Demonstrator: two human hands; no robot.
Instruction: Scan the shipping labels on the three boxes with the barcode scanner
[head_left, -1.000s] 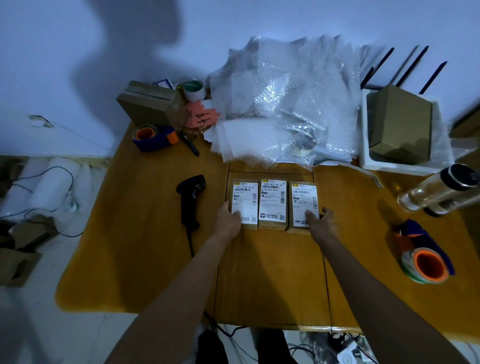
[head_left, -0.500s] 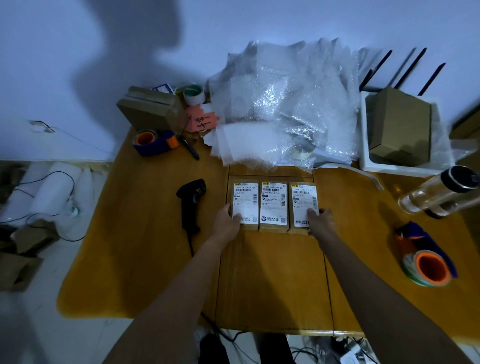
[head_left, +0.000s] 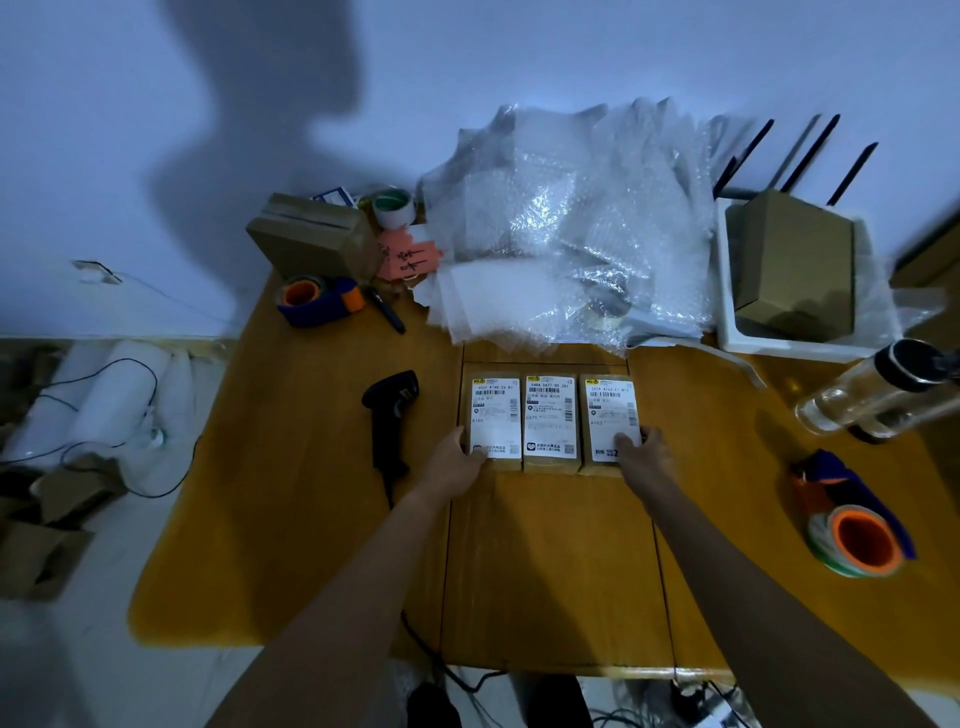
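Three small brown boxes lie side by side in the middle of the wooden table (head_left: 550, 571), each with a white shipping label facing up: the left box (head_left: 493, 415), the middle box (head_left: 549, 422) and the right box (head_left: 609, 415). My left hand (head_left: 457, 460) rests on the near left corner of the left box. My right hand (head_left: 641, 454) touches the near right corner of the right box. The black barcode scanner (head_left: 388, 423) lies on the table just left of the boxes, cable trailing toward me, untouched.
A heap of bubble wrap (head_left: 566, 223) fills the back. A white tray (head_left: 727, 312) with a cardboard box stands back right, a clear bottle (head_left: 872, 389) beside it. Tape dispensers lie at back left (head_left: 317, 301) and near right (head_left: 852, 525). A carton (head_left: 311, 239) sits back left.
Both hands stayed at the outer near corners of the box row. The view shifted slightly, so the boxes and hands appear a little farther up the table.
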